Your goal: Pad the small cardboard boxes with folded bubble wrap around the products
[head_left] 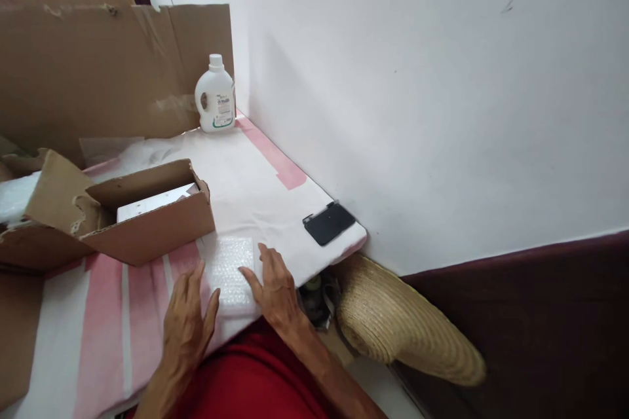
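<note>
A small packet wrapped in clear bubble wrap [230, 272] lies near the front edge of a table covered with a white and pink cloth [246, 170]. My left hand [187, 317] rests flat on the cloth at the packet's left side, fingers stretched out. My right hand [272, 285] lies at the packet's right side, its fingers spread and touching the wrap. Neither hand grips anything.
An open cardboard box [147, 222] holding a white item [154, 201] stands to the left. A white plastic bottle [215, 95] is at the back by a cardboard sheet [98, 72]. A black phone [328, 222] lies by the wall. A straw hat [403, 324] hangs below the table edge.
</note>
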